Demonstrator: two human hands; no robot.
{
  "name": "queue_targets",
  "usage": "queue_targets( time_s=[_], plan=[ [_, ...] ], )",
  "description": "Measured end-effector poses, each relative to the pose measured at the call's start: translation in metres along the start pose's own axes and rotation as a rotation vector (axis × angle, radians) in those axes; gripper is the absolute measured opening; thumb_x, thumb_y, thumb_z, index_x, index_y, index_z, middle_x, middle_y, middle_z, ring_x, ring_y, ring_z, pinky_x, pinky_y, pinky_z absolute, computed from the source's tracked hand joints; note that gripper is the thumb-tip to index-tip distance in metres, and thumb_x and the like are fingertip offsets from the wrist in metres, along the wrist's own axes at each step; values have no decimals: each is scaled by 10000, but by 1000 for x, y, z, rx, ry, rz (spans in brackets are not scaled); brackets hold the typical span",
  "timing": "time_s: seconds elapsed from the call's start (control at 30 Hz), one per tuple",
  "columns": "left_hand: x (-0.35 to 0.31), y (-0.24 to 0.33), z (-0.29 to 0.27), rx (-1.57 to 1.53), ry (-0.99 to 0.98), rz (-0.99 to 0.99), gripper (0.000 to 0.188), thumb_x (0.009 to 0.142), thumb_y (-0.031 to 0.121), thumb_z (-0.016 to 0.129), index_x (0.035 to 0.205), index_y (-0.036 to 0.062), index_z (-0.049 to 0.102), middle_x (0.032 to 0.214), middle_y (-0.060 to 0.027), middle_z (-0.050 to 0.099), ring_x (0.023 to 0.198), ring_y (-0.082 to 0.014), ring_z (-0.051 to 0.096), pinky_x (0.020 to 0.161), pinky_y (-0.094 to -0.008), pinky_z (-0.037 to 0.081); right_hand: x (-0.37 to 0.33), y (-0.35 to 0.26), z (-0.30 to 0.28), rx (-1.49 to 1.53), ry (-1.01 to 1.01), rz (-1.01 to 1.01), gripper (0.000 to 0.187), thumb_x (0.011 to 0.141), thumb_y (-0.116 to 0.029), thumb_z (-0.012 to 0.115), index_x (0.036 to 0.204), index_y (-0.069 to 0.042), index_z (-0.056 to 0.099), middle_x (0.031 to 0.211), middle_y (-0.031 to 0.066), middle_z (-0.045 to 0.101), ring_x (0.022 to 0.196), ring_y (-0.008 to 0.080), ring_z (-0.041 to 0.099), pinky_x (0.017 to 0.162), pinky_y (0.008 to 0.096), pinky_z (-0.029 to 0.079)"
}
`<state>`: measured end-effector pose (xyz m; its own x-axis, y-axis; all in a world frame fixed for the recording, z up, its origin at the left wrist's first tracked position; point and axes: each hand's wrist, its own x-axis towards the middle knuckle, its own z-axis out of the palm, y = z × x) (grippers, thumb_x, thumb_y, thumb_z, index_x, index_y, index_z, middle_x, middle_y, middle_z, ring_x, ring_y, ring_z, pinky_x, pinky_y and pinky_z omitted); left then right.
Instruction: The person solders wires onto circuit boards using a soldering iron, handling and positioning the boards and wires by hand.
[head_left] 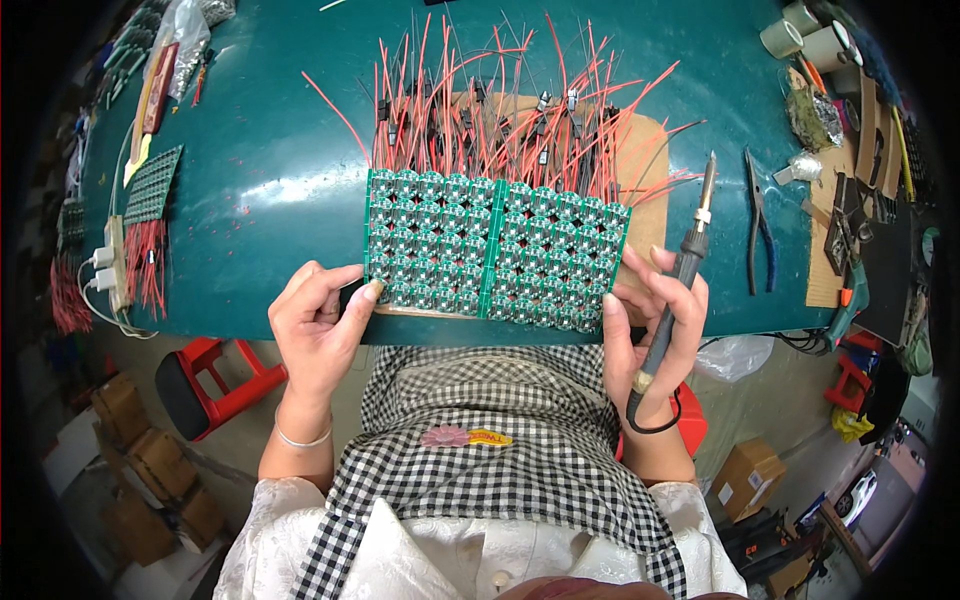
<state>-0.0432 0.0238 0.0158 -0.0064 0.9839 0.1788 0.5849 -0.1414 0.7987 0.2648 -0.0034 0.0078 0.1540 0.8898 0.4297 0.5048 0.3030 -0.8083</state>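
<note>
green circuit panel, a wide board made of two joined halves studded with small round parts, lies at the near edge of a teal table, seen from the head camera looking down. it sits just past the fingertips of both hands. many thin red and black wires stand up from its far edge, fanning away from the fingers.

left hand: curled, with the thumb and forefinger pinched on the panel's near left corner.

right hand: closed around the dark handle of a soldering iron, tip pointing away from the body, its fingertips also resting against the panel's near right corner. a black cord loops below the wrist.

beyond the right fingers, well apart, lie pliers and rolls of tape. far from the left fingers lie smaller green boards and a white power strip.

judging by its look, the panel is light, thin and stiff, but likely to flex or snap at the middle seam. the wires are soft and would bend or tear loose if pulled. the safest hold seems to be the bare edges and corners, one hand on each side, away from the iron's tip, which may be hot.
</note>
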Motion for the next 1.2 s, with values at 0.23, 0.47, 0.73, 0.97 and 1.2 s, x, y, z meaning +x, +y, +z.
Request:
queue_targets(
  time_s=[0.23, 0.47, 0.73, 0.97, 1.2],
  plan=[
    [-4, 35, -3, 20, 82, 174, 151, 789, -9, 820, 904, -22, 722, 659, 26, 466, 549, -50, 379, 475, -246, 281, 5, -4, 3, 55, -48, -12, 605, 822, 175, 675, 1321, -51, 418, 1393, 211, 417, 1215, 348, 626, 814, 321, 634],
    [25, 96, 35, -53, -270, 458, 945, 612, 449, 911, 1346, -36, 567, 908, -107, 629, 662, -225, 632, 581, -333, 536, 17, -43, -2, 253, -25, -155, 705, 755, 163, 753, 1309, -106, 409, 1343, 206, 394, 1201, 418, 618, 744, 334, 661],
    [36, 92, 26, 154, -202, 470, 798, 688, 45, 763, 1439, 48, 494, 1021, -149, 598, 724, -326, 658, 604, -403, 551, 47, -66, 8, 311, -88, -389, 598, 814, 100, 747, 1268, -107, 418, 1316, 209, 410, 1169, 426, 645, 800, 373, 650],
    [64, 78, -30, -386, 70, 187, 249, 985, 182, 695, 1133, -18, 683, 1017, -58, 715, 845, -125, 616, 770, -294, 510, 81, -71, 21, 236, 100, -589, 476, 858, 81, 707, 1232, -103, 475, 1252, 208, 487, 969, 310, 733, 831, 374, 589],
    [48, 60, -32, -1072, 53, -173, 319, 992, 247, 687, 1192, 2, 651, 1111, -78, 718, 941, -141, 683, 857, -311, 549, 102, -86, 52, 195, -38, -698, 472, 837, 129, 678, 1226, -70, 500, 1224, 214, 507, 982, 263, 698, 843, 359, 591]
  ],
)
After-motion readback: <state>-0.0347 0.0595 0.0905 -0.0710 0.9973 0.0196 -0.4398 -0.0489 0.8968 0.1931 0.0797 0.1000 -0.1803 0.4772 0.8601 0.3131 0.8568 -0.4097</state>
